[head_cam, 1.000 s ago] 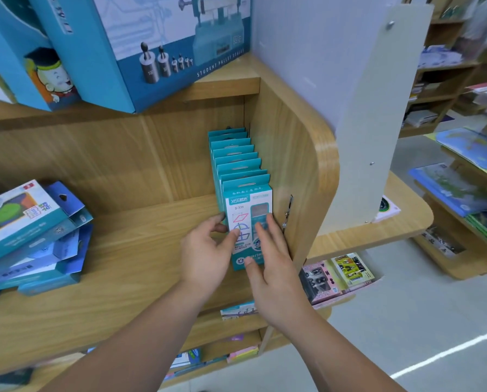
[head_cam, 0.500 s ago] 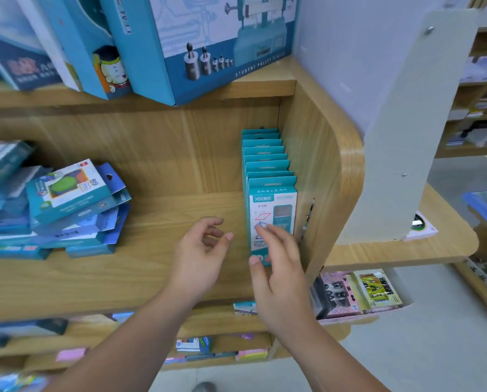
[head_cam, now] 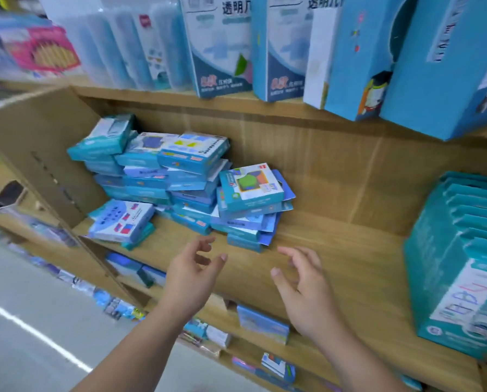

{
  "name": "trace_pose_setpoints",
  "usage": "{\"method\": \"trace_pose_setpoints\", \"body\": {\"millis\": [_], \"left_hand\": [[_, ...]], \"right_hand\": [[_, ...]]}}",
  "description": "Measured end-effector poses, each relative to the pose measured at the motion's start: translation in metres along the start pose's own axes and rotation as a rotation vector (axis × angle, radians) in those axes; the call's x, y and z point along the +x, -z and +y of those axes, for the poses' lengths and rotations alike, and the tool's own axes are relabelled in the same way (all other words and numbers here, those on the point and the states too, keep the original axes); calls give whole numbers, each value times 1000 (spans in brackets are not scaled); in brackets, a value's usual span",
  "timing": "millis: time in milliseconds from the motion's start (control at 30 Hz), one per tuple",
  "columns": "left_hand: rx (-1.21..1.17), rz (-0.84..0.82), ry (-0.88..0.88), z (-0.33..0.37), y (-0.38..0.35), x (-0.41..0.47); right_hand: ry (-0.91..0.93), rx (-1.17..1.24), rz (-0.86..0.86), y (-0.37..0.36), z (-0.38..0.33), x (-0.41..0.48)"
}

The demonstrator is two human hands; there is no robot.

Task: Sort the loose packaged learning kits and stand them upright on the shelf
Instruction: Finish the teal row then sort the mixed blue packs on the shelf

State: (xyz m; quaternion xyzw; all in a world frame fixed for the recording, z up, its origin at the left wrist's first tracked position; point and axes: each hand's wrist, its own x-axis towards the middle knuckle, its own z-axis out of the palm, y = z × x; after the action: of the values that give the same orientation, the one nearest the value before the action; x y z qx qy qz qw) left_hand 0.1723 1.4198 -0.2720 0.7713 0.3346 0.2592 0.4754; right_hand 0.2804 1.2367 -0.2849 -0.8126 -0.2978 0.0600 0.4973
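Bright, even, slightly cool light fills the scene, leaving only soft shadow under the upper board and behind the pile of kits. Motion blur smears the left edge and the goods on the lower shelves; the middle is sharper. The wide lens bows the shelf lines and stretches the upright boxes at right.

Upright kit row running off right edge. Loose kit pile hiding its lower boxes, print blurring unreadable. Top-shelf boxes getting cropped above.

Blue kits piled flat; teal row upright
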Motion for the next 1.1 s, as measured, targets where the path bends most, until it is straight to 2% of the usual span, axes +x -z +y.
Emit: {"method": "trace_pose_setpoints", "body": {"millis": [133, 467, 700, 767, 933, 1100], "left_hand": [[71, -1, 24, -38, 50, 44], [308, -47, -166, -102, 175, 156], [637, -23, -188, -151, 224, 193], [611, -31, -166, -165, 231, 194], [310, -101, -91, -182, 238, 187], [308, -165, -94, -188, 243, 186]], "right_hand": [[-46, 0, -30, -64, -16, 29], [-123, -56, -124, -207, -86, 90], [-239, -70, -248, -269, -118, 118], [-286, -56, -261, -285, -121, 124], [-414, 170, -281, -317, -134, 137], [-426, 73, -225, -331, -142, 149]]}}
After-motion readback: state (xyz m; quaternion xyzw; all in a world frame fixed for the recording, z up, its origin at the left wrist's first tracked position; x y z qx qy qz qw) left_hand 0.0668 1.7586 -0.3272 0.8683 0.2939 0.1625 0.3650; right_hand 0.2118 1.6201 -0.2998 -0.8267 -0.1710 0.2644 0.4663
